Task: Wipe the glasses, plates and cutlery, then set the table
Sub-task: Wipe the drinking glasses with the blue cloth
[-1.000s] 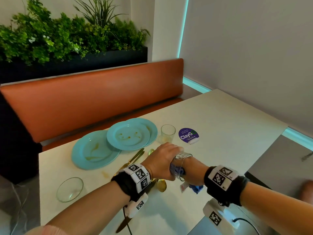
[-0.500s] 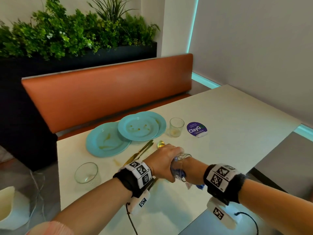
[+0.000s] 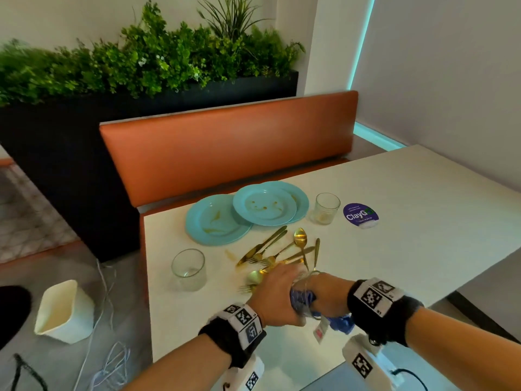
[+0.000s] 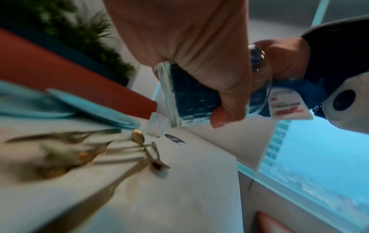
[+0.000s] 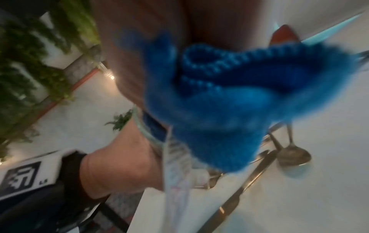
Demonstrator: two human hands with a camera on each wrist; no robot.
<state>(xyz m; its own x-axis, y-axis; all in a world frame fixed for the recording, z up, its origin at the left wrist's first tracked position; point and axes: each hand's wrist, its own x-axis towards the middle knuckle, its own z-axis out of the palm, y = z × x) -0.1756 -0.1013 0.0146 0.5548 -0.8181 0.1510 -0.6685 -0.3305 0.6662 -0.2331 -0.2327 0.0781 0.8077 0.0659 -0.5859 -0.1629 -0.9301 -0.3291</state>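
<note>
The left hand [image 3: 275, 299] grips a clear glass [image 4: 201, 97] sideways above the table [image 3: 394, 249]. The right hand [image 3: 328, 292] pushes a blue cloth [image 5: 215, 110] into it, fingers hidden inside. Beyond the glass lies gold cutlery [image 3: 282, 253], farther the blue plates [image 3: 253, 213].

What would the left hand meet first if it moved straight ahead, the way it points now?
Probably the gold cutlery lying on the table just beyond the left hand, which grips a glass. Depth is unclear; the hand may pass above it.
</note>
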